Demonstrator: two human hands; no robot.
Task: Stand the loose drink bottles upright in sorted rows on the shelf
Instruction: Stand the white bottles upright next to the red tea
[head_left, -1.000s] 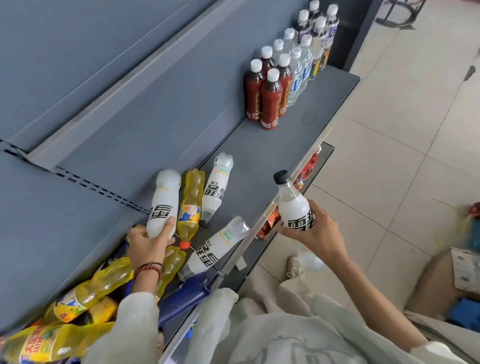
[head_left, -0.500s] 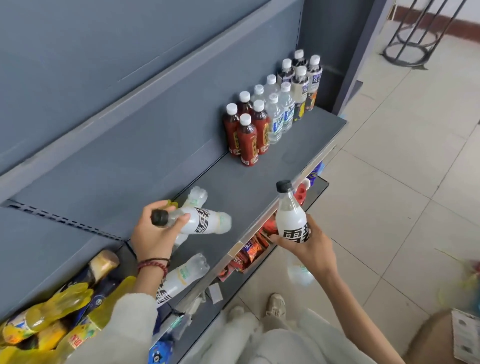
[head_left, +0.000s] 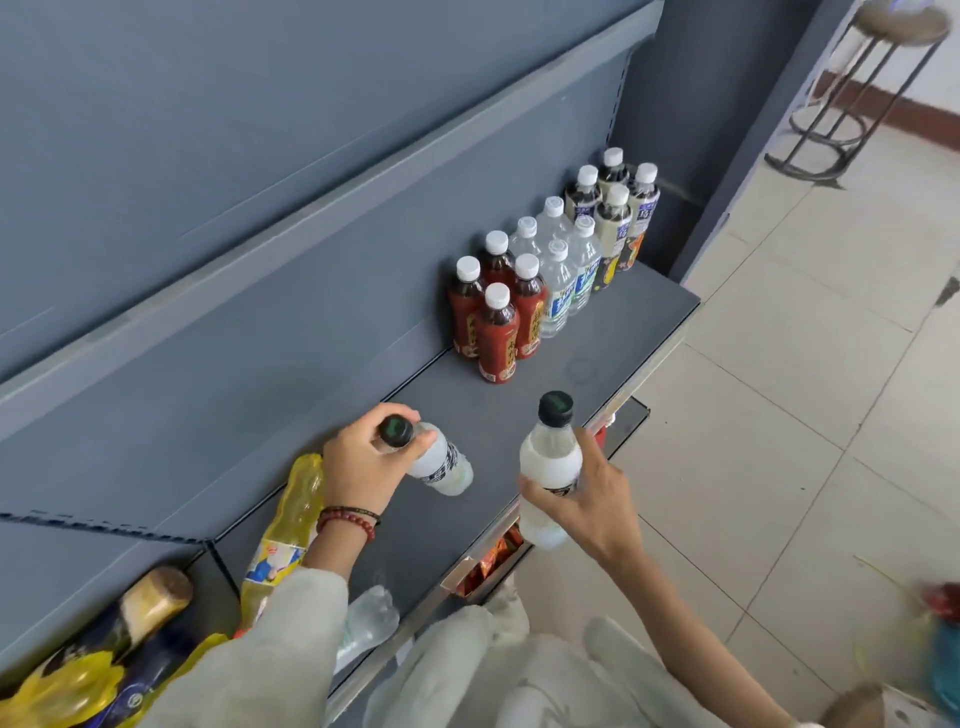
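1. Counted twelve white-capped plastic bottles upright in sorted groups at the far end of the grey metal shelf (head_left: 639, 322): four red-brown tea bottles (head_left: 498, 338), four clear water bottles (head_left: 558, 296), four dark cream-labelled bottles (head_left: 615, 228).
2. Counted two milky-white, black-capped plastic bottles: one tilted bottle (head_left: 441, 465), one upright bottle (head_left: 550, 457).
3. Gripped the tilted bottle at its neck with the left hand (head_left: 363, 467), mid-shelf, long axis slanted, cap toward the back panel.
4. Gripped the upright bottle round its body with the right hand (head_left: 592, 493), cap up, at the shelf's front edge.
5. Saw one yellow plastic bottle (head_left: 296, 519) and one clear plastic bottle (head_left: 369, 618) lying loose at the near end.
6. Noted an open cardboard box (head_left: 457, 579) below, holding red and orange packets.
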